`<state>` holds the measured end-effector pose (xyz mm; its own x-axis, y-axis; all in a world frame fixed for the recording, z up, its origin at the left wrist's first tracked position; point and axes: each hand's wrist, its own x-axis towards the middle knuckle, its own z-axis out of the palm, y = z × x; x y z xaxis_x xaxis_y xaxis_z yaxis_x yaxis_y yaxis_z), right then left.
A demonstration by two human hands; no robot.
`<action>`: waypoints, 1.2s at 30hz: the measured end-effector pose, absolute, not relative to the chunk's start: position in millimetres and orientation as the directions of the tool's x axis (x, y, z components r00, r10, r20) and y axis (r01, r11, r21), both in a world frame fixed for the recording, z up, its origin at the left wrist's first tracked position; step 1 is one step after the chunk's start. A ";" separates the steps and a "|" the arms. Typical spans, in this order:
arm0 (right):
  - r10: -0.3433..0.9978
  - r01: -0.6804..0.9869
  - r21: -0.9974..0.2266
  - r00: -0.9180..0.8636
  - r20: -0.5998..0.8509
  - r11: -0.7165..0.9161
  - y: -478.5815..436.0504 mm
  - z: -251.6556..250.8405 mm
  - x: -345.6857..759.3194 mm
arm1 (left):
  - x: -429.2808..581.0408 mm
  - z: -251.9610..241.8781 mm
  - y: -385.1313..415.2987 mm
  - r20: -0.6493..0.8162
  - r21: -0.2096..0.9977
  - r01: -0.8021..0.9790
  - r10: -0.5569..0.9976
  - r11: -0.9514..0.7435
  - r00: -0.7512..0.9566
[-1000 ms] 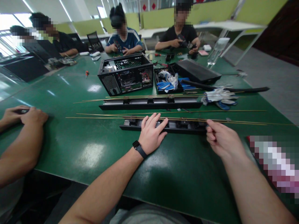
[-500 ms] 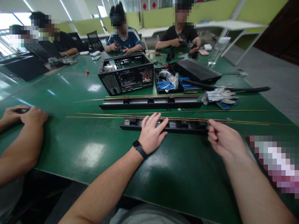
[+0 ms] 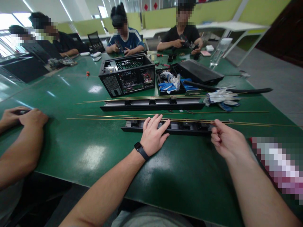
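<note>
A long black rail (image 3: 180, 127) lies across the green table (image 3: 94, 151) in front of me. My left hand (image 3: 153, 135) rests flat on its middle, fingers spread, with a black watch on the wrist. At the rail's right end my right hand (image 3: 226, 140) is closed in a pinch on a thin brass rod (image 3: 246, 123). Several more brass rods (image 3: 106, 118) lie along and beyond the rail.
A second black rail (image 3: 151, 104) lies further back, behind it an open black computer case (image 3: 127, 74), a tray with blue-white gloves (image 3: 171, 82) and more gloves (image 3: 222, 96). Another person's hands (image 3: 23, 116) rest at the left. Three people sit at the far side.
My right hand has slid a little to the right along the rail's end, still pinching the rod. The left hand has stayed put.
</note>
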<state>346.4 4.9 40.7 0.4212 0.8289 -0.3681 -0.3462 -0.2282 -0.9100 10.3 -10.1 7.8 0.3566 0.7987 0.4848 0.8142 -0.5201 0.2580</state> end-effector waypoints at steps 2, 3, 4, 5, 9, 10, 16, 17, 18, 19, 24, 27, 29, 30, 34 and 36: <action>0.831 -0.342 -0.906 0.405 -0.381 -0.249 4.2 42.7 344.6 | 10.3 7.7 -10.1 0.490 0.253 0.813 0.794 -0.524 0.359; 0.838 -0.333 -0.908 0.393 -0.379 -0.254 4.0 43.0 344.0 | 10.3 7.6 -10.2 0.492 0.251 0.812 0.792 -0.527 0.361; 0.847 -0.322 -0.911 0.379 -0.373 -0.257 4.0 42.8 343.8 | 10.2 7.5 -10.2 0.494 0.249 0.812 0.790 -0.528 0.362; 0.857 -0.311 -0.915 0.364 -0.365 -0.258 4.1 42.2 343.9 | 10.2 7.2 -10.2 0.495 0.248 0.812 0.790 -0.528 0.362; 0.871 -0.295 -0.919 0.340 -0.356 -0.261 4.9 38.0 346.3 | 9.8 6.5 -10.0 0.492 0.249 0.815 0.793 -0.523 0.359; 0.871 -0.295 -0.920 0.341 -0.355 -0.259 5.1 37.2 346.9 | 9.7 6.4 -10.0 0.492 0.249 0.815 0.793 -0.524 0.359; 0.861 -0.319 -0.914 0.359 -0.361 -0.250 5.7 38.6 345.3 | 9.7 7.7 -10.0 0.489 0.253 0.813 0.794 -0.524 0.360; 0.857 -0.325 -0.912 0.362 -0.366 -0.252 5.7 39.4 344.4 | 9.8 8.1 -10.0 0.486 0.253 0.814 0.796 -0.523 0.360; 0.855 -0.331 -0.909 0.364 -0.370 -0.252 5.6 40.2 343.5 | 9.8 8.4 -10.0 0.482 0.253 0.814 0.798 -0.522 0.362; 0.854 -0.336 -0.908 0.366 -0.371 -0.251 5.5 40.9 342.7 | 9.8 8.7 -10.0 0.480 0.253 0.814 0.798 -0.523 0.364; 0.851 -0.344 -0.910 0.382 -0.360 -0.230 4.7 42.3 341.8 | 9.8 8.5 -10.1 0.485 0.254 0.811 0.795 -0.527 0.365; 0.849 -0.346 -0.909 0.383 -0.364 -0.233 4.8 42.0 343.0 | 9.8 8.1 -10.1 0.483 0.253 0.815 0.798 -0.521 0.360; 0.848 -0.347 -0.908 0.384 -0.365 -0.233 5.3 41.9 343.5 | 9.7 8.0 -10.0 0.482 0.252 0.814 0.797 -0.524 0.364; 0.848 -0.346 -0.909 0.385 -0.364 -0.233 5.5 41.9 343.5 | 9.6 8.1 -10.0 0.483 0.252 0.811 0.795 -0.528 0.367; 0.839 -0.358 -0.904 0.396 -0.374 -0.235 5.8 42.9 341.7 | 9.4 7.7 -9.8 0.495 0.248 0.805 0.785 -0.539 0.373; 0.829 -0.372 -0.897 0.404 -0.387 -0.237 5.5 44.0 340.4 | 9.6 7.0 -9.7 0.496 0.247 0.808 0.786 -0.535 0.369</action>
<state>340.4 5.5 44.0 0.4038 0.8292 -0.3865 -0.3720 -0.2372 -0.8974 9.6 -9.7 7.0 0.3692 0.7859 0.4959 0.8075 -0.5354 0.2473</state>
